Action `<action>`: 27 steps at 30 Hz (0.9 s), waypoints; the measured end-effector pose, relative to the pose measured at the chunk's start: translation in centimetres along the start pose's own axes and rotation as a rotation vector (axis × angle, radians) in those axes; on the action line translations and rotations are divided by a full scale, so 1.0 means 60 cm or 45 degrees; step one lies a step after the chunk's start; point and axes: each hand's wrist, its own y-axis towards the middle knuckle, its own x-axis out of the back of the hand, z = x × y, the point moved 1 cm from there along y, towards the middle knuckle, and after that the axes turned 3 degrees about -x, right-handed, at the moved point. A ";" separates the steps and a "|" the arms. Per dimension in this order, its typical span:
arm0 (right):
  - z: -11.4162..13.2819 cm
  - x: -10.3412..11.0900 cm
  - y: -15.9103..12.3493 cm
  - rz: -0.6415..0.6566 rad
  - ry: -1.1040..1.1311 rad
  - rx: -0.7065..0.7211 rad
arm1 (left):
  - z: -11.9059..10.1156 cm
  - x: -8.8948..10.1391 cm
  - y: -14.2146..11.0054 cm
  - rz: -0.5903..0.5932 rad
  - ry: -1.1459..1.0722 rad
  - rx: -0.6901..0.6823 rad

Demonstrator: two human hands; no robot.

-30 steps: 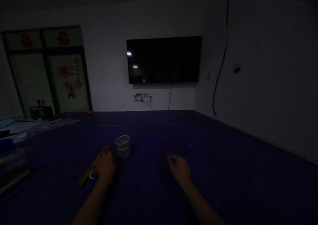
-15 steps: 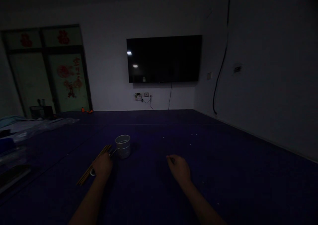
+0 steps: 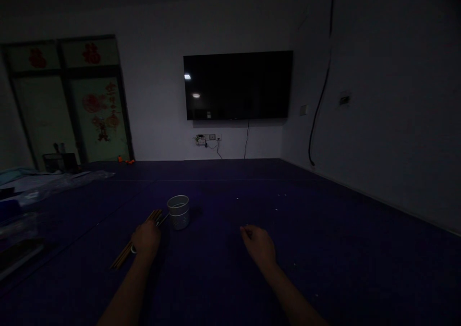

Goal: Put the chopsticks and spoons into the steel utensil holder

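The room is dim. My left hand (image 3: 147, 237) lies knuckles-up on a bundle of thin yellowish sticks (image 3: 124, 255) that stretch diagonally across the dark blue table (image 3: 223, 278); its fingers curl over them, and a small pale thing shows at the hand's left edge. Just beyond the sticks' far ends stands a small silver perforated cup (image 3: 178, 211). My right hand (image 3: 260, 245) rests on the cloth to the right, fingers loosely curled, with nothing visible in it.
A heap of clear plastic wrap and papers (image 3: 39, 187) lies at the table's left side, with dark flat items (image 3: 18, 249) nearer me. A black screen (image 3: 237, 85) hangs on the far wall, a cable (image 3: 320, 95) runs down the right wall.
My left hand has slid a little forward along the sticks toward the cup. My right hand has shifted very slightly.
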 end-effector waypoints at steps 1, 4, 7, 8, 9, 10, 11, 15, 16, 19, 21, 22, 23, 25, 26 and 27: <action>-0.001 -0.001 0.000 -0.002 0.006 0.002 | -0.001 0.002 -0.001 -0.002 -0.001 0.010; -0.003 -0.004 0.002 -0.004 0.035 0.010 | -0.002 0.006 -0.003 0.003 -0.002 0.018; -0.004 -0.006 0.002 0.006 0.038 0.012 | 0.000 0.009 -0.004 0.027 -0.005 -0.001; -0.004 -0.006 0.002 0.005 0.034 0.013 | 0.000 0.009 -0.004 0.031 -0.004 -0.003; -0.004 -0.006 0.001 0.003 0.031 0.016 | 0.001 0.010 -0.005 0.033 -0.003 0.001; -0.004 -0.005 0.001 0.001 0.031 0.019 | 0.001 0.011 -0.005 0.034 -0.002 0.004; -0.004 -0.004 0.001 -0.004 0.032 0.022 | 0.001 0.012 -0.006 0.033 -0.002 0.004; -0.002 -0.002 0.000 -0.011 0.024 0.021 | 0.000 0.016 -0.007 0.020 -0.001 -0.009; -0.001 -0.002 0.000 -0.012 0.018 0.019 | 0.000 0.016 -0.006 0.014 -0.001 -0.010; 0.000 -0.002 0.000 -0.014 -0.003 0.016 | 0.002 0.013 -0.004 -0.002 -0.005 -0.012; 0.000 -0.002 0.000 -0.011 -0.011 0.018 | 0.003 0.009 -0.003 -0.012 -0.019 -0.025; 0.000 -0.003 0.000 -0.006 -0.009 0.018 | 0.004 0.008 -0.003 -0.018 -0.026 -0.033; 0.000 -0.003 0.000 -0.002 -0.005 0.016 | 0.004 0.008 -0.003 -0.029 -0.031 -0.039; 0.000 -0.004 0.000 0.009 0.008 0.012 | 0.003 0.010 -0.004 -0.054 -0.041 -0.057; 0.000 -0.004 0.000 0.015 0.014 0.012 | 0.001 0.012 -0.004 -0.065 -0.047 -0.065; 0.000 -0.005 0.000 0.018 0.018 0.011 | -0.001 0.015 -0.006 -0.071 -0.055 -0.074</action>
